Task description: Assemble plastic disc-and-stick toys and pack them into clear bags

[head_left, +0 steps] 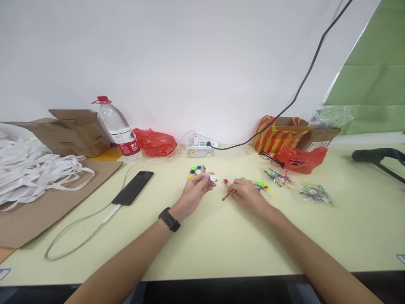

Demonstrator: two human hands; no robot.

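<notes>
My left hand (194, 192), with a black watch on its wrist, pinches a small white round piece (213, 178) just above the pale yellow table (221, 240). My right hand (248, 195) is closed on a thin red stick (226, 196) whose end points left and down onto the table. A small red round piece (225, 181) lies between the two hands. Behind my left hand sits a cluster of small coloured round pieces (196, 170). Green and yellow bits (262, 185) lie just right of my right hand.
A black phone (133, 188) on a white cable lies left. Further left are white straps (34, 169) on cardboard, an open box (74, 131) and a water bottle (118, 128). Red bags (155, 142), a power strip (201, 145), a striped bag (278, 135), glasses (271, 159) and packets of coloured sticks (313, 193) stand behind and right.
</notes>
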